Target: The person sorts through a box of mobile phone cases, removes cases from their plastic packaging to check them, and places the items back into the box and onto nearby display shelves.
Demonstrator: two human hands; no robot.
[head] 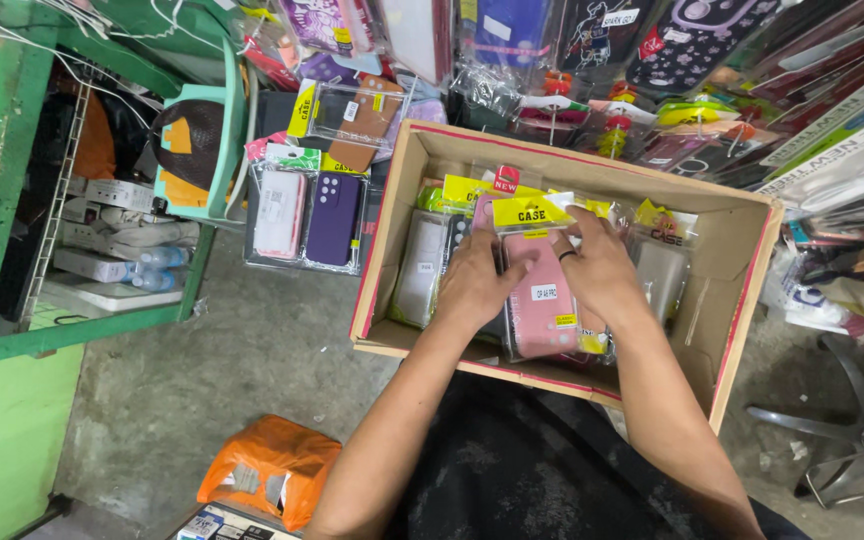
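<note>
Two hands work inside a cardboard box [722, 330] that rests on the person's lap. Left hand [472, 285] and right hand [602, 270] are both clamped on one pink case [542, 300] in clear packaging, near the box's front edge. More packed cases [422, 265] stand in rows beside it. Behind the box, a purple case [333, 218] lies on the floor.

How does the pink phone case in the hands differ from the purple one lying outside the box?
The pink case is inside the cardboard box, held by the left hand and the right hand; the purple case lies outside the box to the left, untouched. The pink case has a yellow header card on top, while none shows on the purple one. Both sit in clear plastic packets.
</note>
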